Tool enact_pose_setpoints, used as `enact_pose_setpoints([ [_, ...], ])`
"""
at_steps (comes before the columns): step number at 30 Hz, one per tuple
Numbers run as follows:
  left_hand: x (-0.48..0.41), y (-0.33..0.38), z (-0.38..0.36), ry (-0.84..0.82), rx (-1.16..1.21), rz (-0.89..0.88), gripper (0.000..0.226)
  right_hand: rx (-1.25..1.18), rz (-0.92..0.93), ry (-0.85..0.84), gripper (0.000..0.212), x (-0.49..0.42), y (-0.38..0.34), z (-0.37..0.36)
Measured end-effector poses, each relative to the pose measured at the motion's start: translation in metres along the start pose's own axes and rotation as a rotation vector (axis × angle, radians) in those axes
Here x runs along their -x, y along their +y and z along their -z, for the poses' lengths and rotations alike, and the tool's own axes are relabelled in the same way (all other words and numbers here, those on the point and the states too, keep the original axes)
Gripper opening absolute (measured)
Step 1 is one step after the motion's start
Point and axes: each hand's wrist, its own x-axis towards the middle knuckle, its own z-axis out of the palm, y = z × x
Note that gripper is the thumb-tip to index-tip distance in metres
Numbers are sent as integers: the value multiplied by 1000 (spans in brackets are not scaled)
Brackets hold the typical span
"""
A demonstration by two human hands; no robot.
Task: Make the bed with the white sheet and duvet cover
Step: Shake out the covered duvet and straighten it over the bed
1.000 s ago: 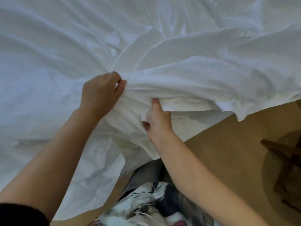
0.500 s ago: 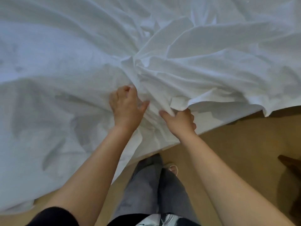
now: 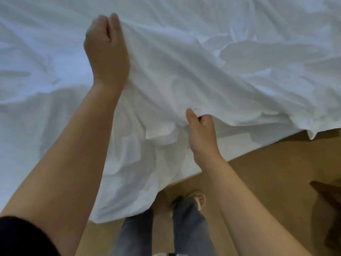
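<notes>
The crumpled white cloth [image 3: 239,80] lies over the bed with its edge hanging toward the tan floor [image 3: 267,172], the left hand [image 3: 106,50] gripping a raised fold and the right hand [image 3: 201,130] pinching the hem — this is the spreading step, I judge, and next it needs an even pull to lie flat.

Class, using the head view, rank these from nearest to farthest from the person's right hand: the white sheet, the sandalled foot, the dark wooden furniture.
1. white sheet: its hanging edge is in the right hand's grip.
2. sandalled foot: lower in the view, just below that hand.
3. dark wooden furniture: at the far right edge.
</notes>
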Motion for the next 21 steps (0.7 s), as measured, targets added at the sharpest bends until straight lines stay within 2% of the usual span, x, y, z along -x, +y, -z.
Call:
enact_pose_setpoints([
  [1,-11,-2,1,-34,-72,-55,42,-42,16,37,24,1,-4,-10],
  [3,-19,-12,2,-167,-181,-53,38,-109,30,74,11,-3,-4,-31],
  [5,-11,-32,3,-431,-332,32,34,-134,8,107,31,-5,-5,-51],
  [7,6,-46,15,-662,-385,31,59,-154,30,175,56,-8,0,-65],
  [9,21,-53,36,-717,-448,-37,82,-203,78,220,62,-10,6,-72],
  [10,27,-55,44,-701,-509,-73,84,-229,103,233,58,-11,7,-72],
  [11,31,-57,50,-680,-563,-94,74,-254,123,243,53,-13,6,-71],
  [12,34,-58,54,-658,-576,-112,54,-277,140,253,51,-15,4,-71],
  [13,36,-57,56,-673,-533,-87,34,-289,151,260,49,-16,2,-71],
  [14,33,-54,55,-696,-438,-9,24,-285,151,284,48,-15,1,-72],
  [15,29,-50,53,-717,-314,98,24,-275,138,339,48,-13,1,-75],
  [17,13,-41,45,-697,-30,299,26,-243,68,563,50,-10,9,-84],
  [19,-7,-30,39,-667,228,489,19,-320,-78,760,43,-3,17,-95],
  [21,-28,-22,35,-686,421,627,11,-423,-219,676,48,0,18,-109],
])
